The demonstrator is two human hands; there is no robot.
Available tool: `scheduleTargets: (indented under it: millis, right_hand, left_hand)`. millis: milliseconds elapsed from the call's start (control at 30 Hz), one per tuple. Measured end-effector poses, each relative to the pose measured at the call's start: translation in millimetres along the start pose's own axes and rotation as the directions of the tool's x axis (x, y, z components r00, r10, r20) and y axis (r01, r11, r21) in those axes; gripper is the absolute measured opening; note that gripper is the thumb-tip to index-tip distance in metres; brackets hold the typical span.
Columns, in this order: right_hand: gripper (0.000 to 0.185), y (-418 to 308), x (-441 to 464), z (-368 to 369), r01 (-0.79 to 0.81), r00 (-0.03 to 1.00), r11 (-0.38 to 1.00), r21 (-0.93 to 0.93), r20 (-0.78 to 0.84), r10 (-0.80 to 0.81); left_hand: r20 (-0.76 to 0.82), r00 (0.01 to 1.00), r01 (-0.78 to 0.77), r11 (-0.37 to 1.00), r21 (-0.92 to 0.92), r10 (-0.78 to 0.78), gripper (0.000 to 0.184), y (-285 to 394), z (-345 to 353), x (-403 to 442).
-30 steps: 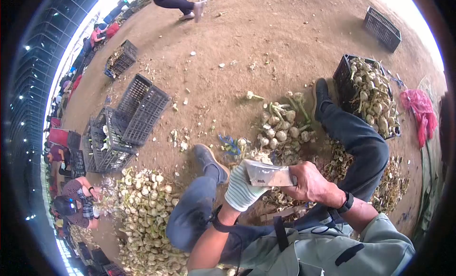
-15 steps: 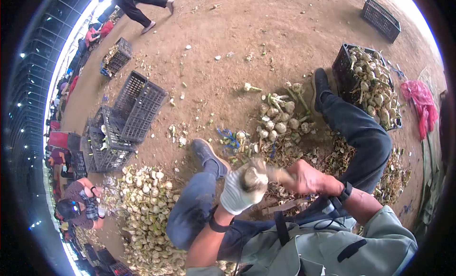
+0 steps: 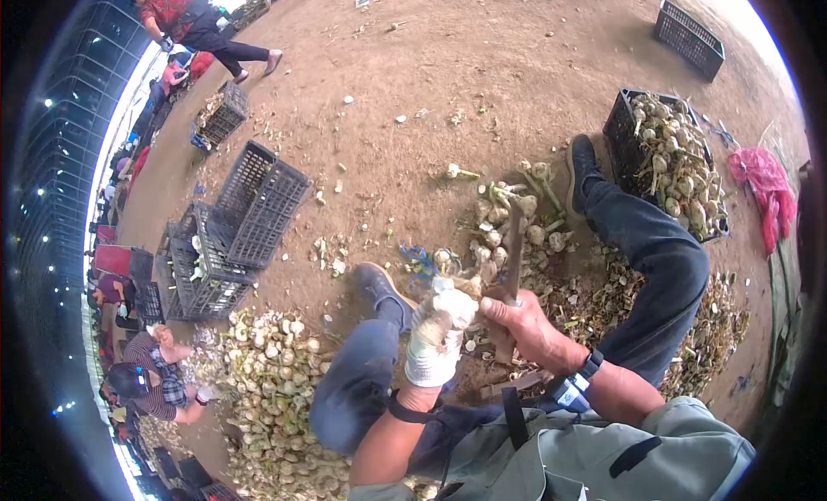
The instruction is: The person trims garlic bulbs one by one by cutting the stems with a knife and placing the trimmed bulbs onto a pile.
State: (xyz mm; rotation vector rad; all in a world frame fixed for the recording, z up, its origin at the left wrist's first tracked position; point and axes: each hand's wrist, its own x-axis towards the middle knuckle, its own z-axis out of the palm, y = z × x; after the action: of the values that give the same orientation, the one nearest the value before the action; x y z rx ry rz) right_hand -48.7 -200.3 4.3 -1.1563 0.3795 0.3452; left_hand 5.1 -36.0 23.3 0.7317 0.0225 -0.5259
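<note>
My left hand (image 3: 435,342), in a white glove, is closed around a garlic bulb (image 3: 455,306) above my left knee. The bulb's stalk points toward my right hand. My right hand (image 3: 530,329), bare, grips a knife (image 3: 515,251) with a long, dull brown blade pointing up and away from me. The knife is right beside the bulb's stalk; whether they touch I cannot tell. Beyond it on the ground lies a small heap of garlic with stalks (image 3: 495,217). A large pile of garlic bulbs (image 3: 276,398) is left of my left leg.
A black crate full of garlic (image 3: 676,161) stands beside my right foot. Black crates (image 3: 258,208) are stacked at the left, another (image 3: 689,37) at far right. Pink netting (image 3: 767,186) lies at the right. A person (image 3: 142,376) sits at the left; another (image 3: 189,27) walks behind.
My right hand has turned the knife from a blurred sideways position to blade upward. The garlic in my left hand has tilted and shows more clearly. The walking person has come further into view.
</note>
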Motion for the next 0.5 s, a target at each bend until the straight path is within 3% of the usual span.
scheduleTargets:
  millis: [33,67,133,167,200,233,267,300,333,400,433,500]
  right_hand:
    - [0.046,-0.7,2.2,-1.8,-0.003,0.999,0.999,0.039,-0.046,0.005]
    - [0.045,-9.3,0.7,-2.3,0.076,0.989,0.997,-0.015,-0.127,-0.077]
    - [0.043,-19.4,2.6,-18.4,0.101,0.988,0.986,-0.136,-0.102,-0.115]
    - [0.040,-29.5,0.5,-20.5,0.113,0.980,0.961,-0.253,-0.130,-0.149]
    - [0.034,-43.4,-2.1,-20.7,0.142,0.979,0.937,-0.318,-0.094,-0.180]
    - [0.031,-44.9,-0.9,-20.7,0.142,0.977,0.929,-0.341,-0.104,-0.188]
    - [0.029,-46.1,0.4,-20.5,0.145,0.974,0.920,-0.364,-0.110,-0.197]
    - [0.029,-47.2,2.2,-21.1,0.143,0.976,0.919,-0.368,-0.103,-0.194]
    - [0.027,-47.6,4.5,-21.9,0.172,0.970,0.891,-0.421,-0.087,-0.228]
    - [0.025,-44.4,7.8,-23.8,0.200,0.963,0.860,-0.470,-0.066,-0.260]
    - [0.024,-40.7,8.3,-25.3,0.193,0.960,0.895,-0.402,-0.110,-0.256]
    - [0.030,-41.7,0.7,-24.8,0.125,0.959,0.941,-0.315,-0.206,-0.196]
  left_hand:
    - [0.069,0.997,-0.036,0.987,0.154,0.025,0.024,-1.4,-13.8,1.1]
    - [0.065,0.998,-0.036,0.989,0.147,0.027,0.024,1.7,-24.8,1.0]
    - [0.077,0.971,0.231,0.971,-0.063,-0.226,0.036,10.8,-40.6,-1.2]
    - [0.025,0.965,0.259,0.960,0.105,-0.263,0.034,20.7,-21.4,4.2]
    - [0.025,0.964,0.263,0.959,0.102,-0.266,0.034,23.5,-15.2,8.9]
    - [-0.001,0.965,0.212,0.772,0.599,-0.264,0.034,25.0,-11.3,12.4]
    - [-0.022,0.969,0.112,0.363,0.925,-0.244,0.035,25.3,-10.3,13.3]
    - [0.122,0.993,-0.104,0.506,0.856,-0.002,0.033,0.5,-18.0,13.1]
    - [0.045,0.991,0.006,0.365,0.931,-0.129,0.031,-4.2,-32.1,16.9]
    - [0.077,0.996,-0.068,0.182,0.981,-0.043,0.029,-6.7,-24.7,15.5]
    - [0.074,0.996,-0.065,0.182,0.981,-0.043,0.029,-7.0,-22.5,15.2]
    - [0.072,0.996,-0.061,-0.181,0.981,0.051,0.030,-6.1,-19.0,15.7]
